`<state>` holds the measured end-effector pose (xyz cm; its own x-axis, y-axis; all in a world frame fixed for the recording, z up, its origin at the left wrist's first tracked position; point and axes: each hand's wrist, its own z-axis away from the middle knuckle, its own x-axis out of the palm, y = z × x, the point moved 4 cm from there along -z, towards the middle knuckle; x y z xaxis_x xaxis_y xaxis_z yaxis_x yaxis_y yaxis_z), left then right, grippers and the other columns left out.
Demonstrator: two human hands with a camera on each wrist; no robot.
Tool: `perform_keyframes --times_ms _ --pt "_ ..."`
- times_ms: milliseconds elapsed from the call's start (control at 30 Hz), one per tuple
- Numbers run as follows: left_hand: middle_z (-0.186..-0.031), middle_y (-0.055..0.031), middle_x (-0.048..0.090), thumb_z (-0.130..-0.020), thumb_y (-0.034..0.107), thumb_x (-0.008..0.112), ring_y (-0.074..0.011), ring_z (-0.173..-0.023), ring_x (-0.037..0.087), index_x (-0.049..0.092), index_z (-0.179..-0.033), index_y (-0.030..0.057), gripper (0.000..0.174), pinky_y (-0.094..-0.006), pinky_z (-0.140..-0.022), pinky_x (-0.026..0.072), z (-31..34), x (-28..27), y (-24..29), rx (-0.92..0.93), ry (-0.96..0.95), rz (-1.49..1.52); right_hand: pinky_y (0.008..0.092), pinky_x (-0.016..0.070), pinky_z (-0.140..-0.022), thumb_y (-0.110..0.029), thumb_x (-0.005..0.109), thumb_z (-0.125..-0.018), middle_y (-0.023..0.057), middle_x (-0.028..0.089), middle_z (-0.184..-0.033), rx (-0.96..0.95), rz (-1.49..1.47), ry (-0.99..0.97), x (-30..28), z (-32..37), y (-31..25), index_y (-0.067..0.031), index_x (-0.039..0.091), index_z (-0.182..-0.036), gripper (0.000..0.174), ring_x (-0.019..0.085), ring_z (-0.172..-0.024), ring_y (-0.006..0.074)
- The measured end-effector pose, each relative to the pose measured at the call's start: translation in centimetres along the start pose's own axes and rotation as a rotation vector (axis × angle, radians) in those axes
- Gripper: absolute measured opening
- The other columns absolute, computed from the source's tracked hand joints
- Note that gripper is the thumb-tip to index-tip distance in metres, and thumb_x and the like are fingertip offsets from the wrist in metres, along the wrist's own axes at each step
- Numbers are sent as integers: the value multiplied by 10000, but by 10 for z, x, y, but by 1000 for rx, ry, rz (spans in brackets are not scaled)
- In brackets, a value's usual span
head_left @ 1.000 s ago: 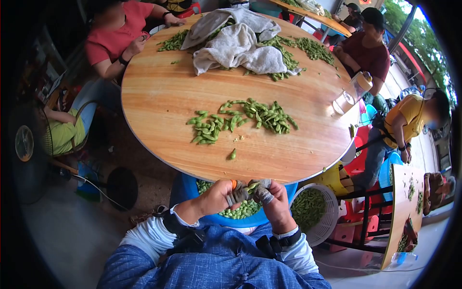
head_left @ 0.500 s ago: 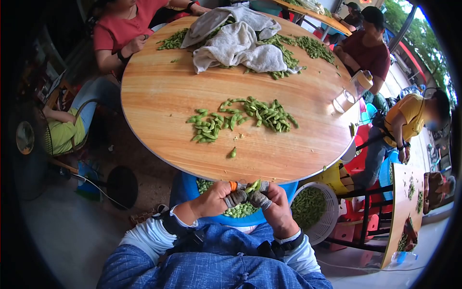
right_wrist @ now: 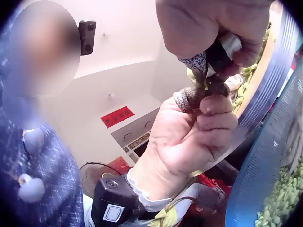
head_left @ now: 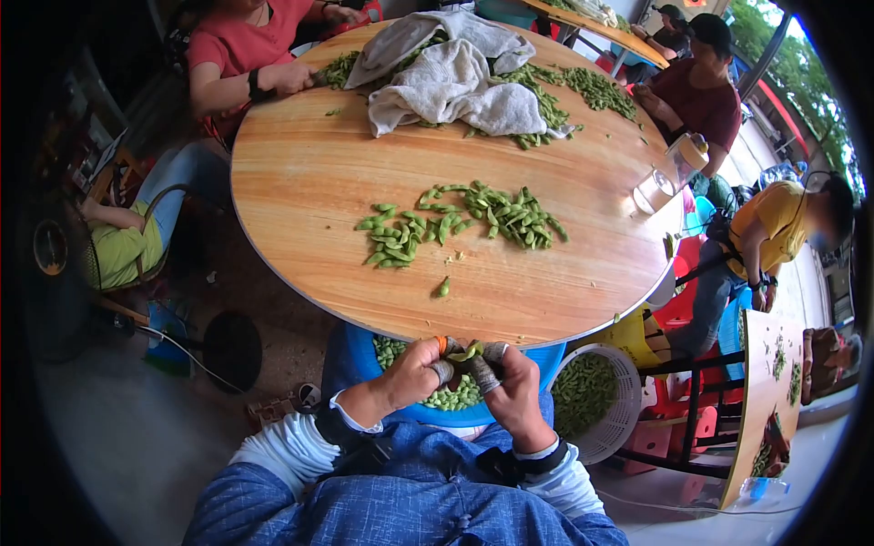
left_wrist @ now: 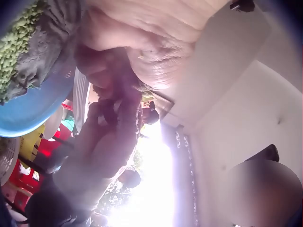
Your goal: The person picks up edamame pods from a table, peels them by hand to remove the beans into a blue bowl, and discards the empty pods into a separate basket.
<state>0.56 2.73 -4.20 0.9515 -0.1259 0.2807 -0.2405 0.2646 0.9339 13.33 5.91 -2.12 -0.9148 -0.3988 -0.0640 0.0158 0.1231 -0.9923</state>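
Over the near edge of the round table, both my hands meet at a green soybean pod. My left hand pinches one end, with grey wrappings on thumb and finger and an orange band on a finger. Similar grey wraps cover fingertips of my right hand, whose thumb and forefinger pinch the other end. Fingers hide much of the pod. Below the hands, shelled green beans lie in a blue tub. Loose pods lie in a patch on the tabletop, one pod apart.
A grey cloth covers part of a larger pod heap at the table's far side. A clear bottle stands near the right edge. Right of my legs sits a white basket of pods. Several people sit around, and a fan stands left.
The pod has turned between my fingertips, and my thumbs have shifted along it while both hands stay over the tub. The person in red at the far left has reached a hand toward the heap.
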Motion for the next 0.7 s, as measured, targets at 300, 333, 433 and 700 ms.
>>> perform_keyframes --times_ms 300,333,433,700 --pt "-666 -38 543 -754 78 587 -62 -605 489 520 -932 -7 208 -211 -545 404 7 0 23 222 154 -324 259 397 -523 40 566 -636 100 533 -644 10 30 53 -4 3 16 28 538 -767 135 494 -574 135" --pt "-657 -39 541 -756 68 580 -66 -599 486 525 -922 -4 189 -219 -538 403 6 2 24 259 159 -295 266 398 -522 42 563 -632 110 532 -645 -32 59 47 -4 3 15 26 541 -771 142 502 -570 148" --pt "-648 -33 533 -765 39 539 -71 -581 471 536 -881 -2 123 -233 -518 397 2 3 24 371 202 -407 216 424 -610 37 579 -711 62 580 -750 -57 202 -30 -3 3 -4 30 557 -849 140 536 -690 93" --pt "-709 3 523 -779 63 454 -59 -620 470 536 -842 35 107 -210 -544 391 -6 -5 3 12 157 -42 261 421 -556 65 571 -629 116 563 -692 -160 326 -33 5 2 -18 15 573 -815 192 557 -607 210"
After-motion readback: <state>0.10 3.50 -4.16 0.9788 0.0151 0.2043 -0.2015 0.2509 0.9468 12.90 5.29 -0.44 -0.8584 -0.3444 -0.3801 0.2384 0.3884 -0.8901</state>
